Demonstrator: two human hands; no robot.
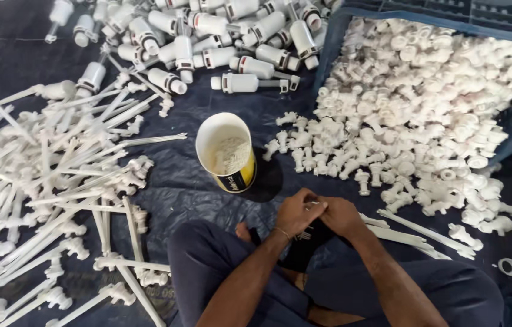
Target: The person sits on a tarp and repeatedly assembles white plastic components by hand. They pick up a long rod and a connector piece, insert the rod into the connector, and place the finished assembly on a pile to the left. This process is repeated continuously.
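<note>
- Your left hand (295,212) and right hand (339,216) meet just above your crossed legs, fingers curled in tight against each other.
- Between them you pinch a small white plastic fitting (312,206); only a sliver of it shows, so its exact shape cannot be told. Both hands are closed narrowly around it.
- A thin bracelet (281,232) sits on your left wrist.
- You sit on a dark blue tarpaulin (183,188), creased and faintly glossy, spread over the floor.
- Just ahead of your hands stands a round tub (227,151), white inside with a yellow and black band outside, open at the top and holding a pale, grainy paste.
- To your right, a heap of short white moulded fittings (413,115), knobbly and ribbed, spills out of a dark blue plastic crate (510,24) with a gridded wall and onto the tarpaulin.
- To your left lies a loose pile of long, thin white rods (50,181), each with a chunkier moulded end, crossing one another at all angles.
- Farther off, at the top, lie stubby white cylinders (250,66), smooth-bodied, with dark bands and narrow nozzles.
- Beside your right forearm rest a few flat white strips (413,233), and near them a small white ring (508,266) lies alone.
- Your trousers (207,260) are dark blue cloth, softly folded.
</note>
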